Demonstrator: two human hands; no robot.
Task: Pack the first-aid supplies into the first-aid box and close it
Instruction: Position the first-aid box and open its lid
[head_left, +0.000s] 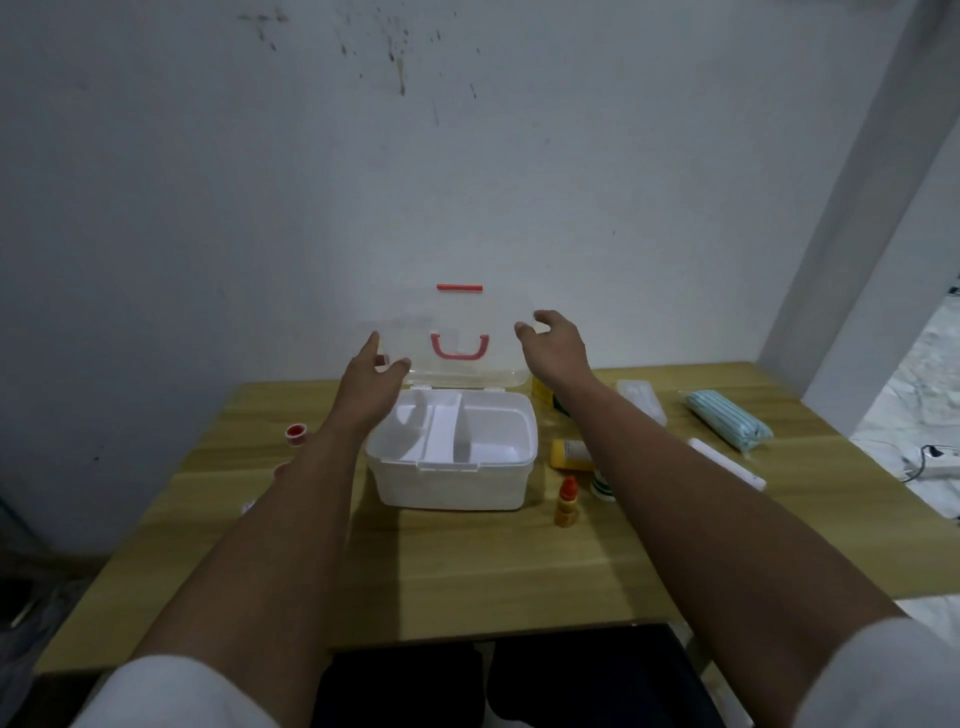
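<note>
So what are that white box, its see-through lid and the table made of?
The white first-aid box looks like matte, slightly translucent moulded plastic, going by its rounded corners. Its clear hinged lid seems glossy transparent plastic, since the wall shows through. The yellowish table shows printed-looking wood grain, probably laminate.

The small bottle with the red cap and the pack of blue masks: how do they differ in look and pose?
The small bottle stands upright near the box; the pack of blue masks lies flat toward the table's right edge. The bottle is amber with a red cap; the pack is pale blue and longer. Both rest on the table, unpacked.
</note>
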